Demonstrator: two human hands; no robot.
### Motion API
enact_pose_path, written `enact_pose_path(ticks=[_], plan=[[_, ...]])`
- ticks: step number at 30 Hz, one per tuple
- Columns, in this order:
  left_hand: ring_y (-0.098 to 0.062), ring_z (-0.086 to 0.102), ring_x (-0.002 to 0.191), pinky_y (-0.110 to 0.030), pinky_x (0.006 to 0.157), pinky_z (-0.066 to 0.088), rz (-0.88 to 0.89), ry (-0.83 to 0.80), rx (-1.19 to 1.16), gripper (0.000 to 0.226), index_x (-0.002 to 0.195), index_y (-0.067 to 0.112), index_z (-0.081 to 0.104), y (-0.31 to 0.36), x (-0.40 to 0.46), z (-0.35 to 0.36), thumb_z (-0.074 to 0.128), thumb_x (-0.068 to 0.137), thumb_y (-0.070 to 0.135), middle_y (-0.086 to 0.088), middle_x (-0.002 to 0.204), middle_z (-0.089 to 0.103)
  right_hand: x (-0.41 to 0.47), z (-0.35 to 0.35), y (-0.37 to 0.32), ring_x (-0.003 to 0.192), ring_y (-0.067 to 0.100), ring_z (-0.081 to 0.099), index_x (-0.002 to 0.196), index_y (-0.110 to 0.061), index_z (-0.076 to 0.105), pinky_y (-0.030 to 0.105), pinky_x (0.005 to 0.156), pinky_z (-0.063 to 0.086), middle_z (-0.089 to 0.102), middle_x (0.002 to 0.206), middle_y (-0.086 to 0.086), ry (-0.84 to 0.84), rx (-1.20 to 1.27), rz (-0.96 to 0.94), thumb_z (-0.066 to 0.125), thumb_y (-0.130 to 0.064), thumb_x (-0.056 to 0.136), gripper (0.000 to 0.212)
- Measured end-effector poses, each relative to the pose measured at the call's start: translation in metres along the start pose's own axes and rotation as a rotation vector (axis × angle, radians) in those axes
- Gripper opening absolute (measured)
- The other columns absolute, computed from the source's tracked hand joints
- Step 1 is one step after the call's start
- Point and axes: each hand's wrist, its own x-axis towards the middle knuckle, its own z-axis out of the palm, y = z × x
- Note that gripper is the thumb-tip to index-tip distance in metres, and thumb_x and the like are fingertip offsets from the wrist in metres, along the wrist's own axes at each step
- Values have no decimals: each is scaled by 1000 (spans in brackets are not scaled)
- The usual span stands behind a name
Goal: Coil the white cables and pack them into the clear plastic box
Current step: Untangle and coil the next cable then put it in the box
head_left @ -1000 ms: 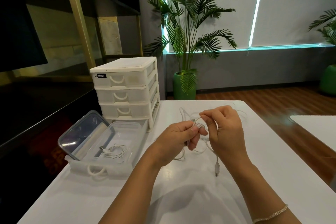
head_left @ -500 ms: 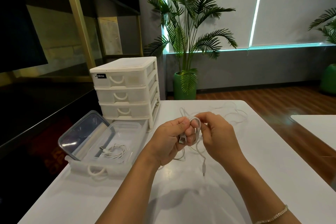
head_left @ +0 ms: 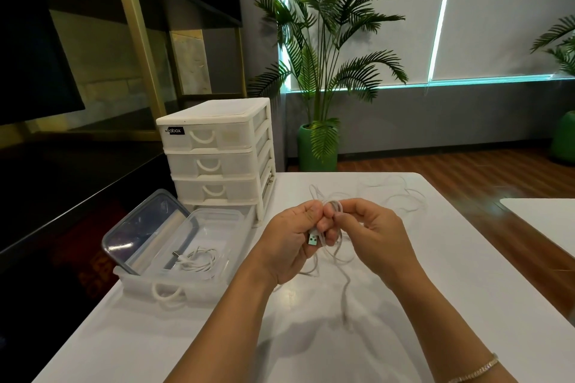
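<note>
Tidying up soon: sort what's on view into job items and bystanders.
For the job:
- white cable that the left hand and right hand are coiling
- loose cables beyond
- clear plastic box, coiled cable inside
- its lid

Just there:
- drawer unit
- potted palm
- white table

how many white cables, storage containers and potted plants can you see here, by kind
white cables: 3 (coiled cable in the clear box, held cable, loose cable on the table)
storage containers: 2 (clear box, drawer unit)
potted plants: 2 ()
total: 7
</note>
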Motion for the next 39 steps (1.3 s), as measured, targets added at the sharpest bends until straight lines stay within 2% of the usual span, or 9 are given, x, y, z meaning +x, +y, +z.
enact_pose_path(ticks=[6, 11, 14, 17, 25, 30, 32, 35, 39], plan=[[-14, 51, 67, -31, 79, 47, -9, 56, 203, 35, 82, 7, 59, -2, 1, 3, 33, 100, 23, 2, 61, 53, 2, -2, 1, 82, 11, 60, 79, -32, 63, 29, 77, 50, 66, 80, -9, 9, -33, 58, 57, -24, 89, 14], [-11, 53, 67, -26, 76, 50, 24, 183, 372, 28, 85, 10, 58, -8, 5, 13, 40, 98, 27, 3, 65, 54, 2, 0, 0, 71, 6, 57, 84, -24, 58, 19, 66, 47, 60, 72, -12, 34, -73, 67, 51, -27, 93, 12], [-10, 57, 67, -34, 85, 49, 41, 279, 389, 17, 102, 15, 53, -7, 7, 10, 43, 97, 28, 3, 66, 56, 1, 4, -1, 74, 6, 56, 89, -24, 57, 16, 67, 46, 59, 77, -14, 50, -74, 55, 50, -29, 93, 10], [-8, 57, 64, -26, 81, 48, 35, 266, 363, 19, 112, 23, 53, -5, 7, 5, 41, 98, 27, 9, 59, 57, -1, 6, -2, 76, 4, 57, 97, -24, 56, 13, 68, 46, 58, 82, -15, 38, -62, 49, 50, -27, 93, 8], [-9, 48, 60, -21, 65, 45, 6, 301, 407, 32, 88, 13, 60, -8, 11, 7, 34, 101, 27, 4, 61, 50, -4, 5, -5, 72, 10, 60, 101, -27, 40, 23, 73, 50, 60, 83, -7, 67, -94, 22, 57, -26, 90, 21], [-11, 47, 64, -27, 70, 45, 35, 367, 458, 34, 79, 18, 53, -12, 12, 9, 32, 101, 32, 3, 64, 48, -4, 6, -3, 66, -2, 55, 85, -28, 51, 3, 59, 40, 56, 75, -17, 70, -238, -107, 61, -23, 87, 12], [-11, 46, 65, -30, 74, 45, 63, 413, 458, 34, 75, 20, 50, -13, 12, 9, 32, 100, 34, 4, 62, 46, -5, 7, -3, 66, -2, 56, 91, -30, 57, 9, 66, 47, 60, 79, -18, 61, -276, -149, 65, -28, 84, 11], [-11, 47, 66, -33, 79, 45, 83, 435, 427, 35, 73, 20, 48, -13, 12, 8, 33, 100, 34, 5, 63, 47, -5, 10, -1, 73, 7, 61, 97, -26, 70, 38, 76, 53, 71, 85, -9, 75, -346, -176, 68, -36, 80, 19], [-9, 46, 64, -24, 72, 42, 101, 429, 444, 35, 72, 20, 48, -12, 12, 9, 32, 100, 33, 7, 62, 46, -4, 11, 2, 78, 9, 52, 93, -26, 75, 38, 78, 50, 72, 88, -7, 99, -406, -193, 67, -33, 81, 16]])
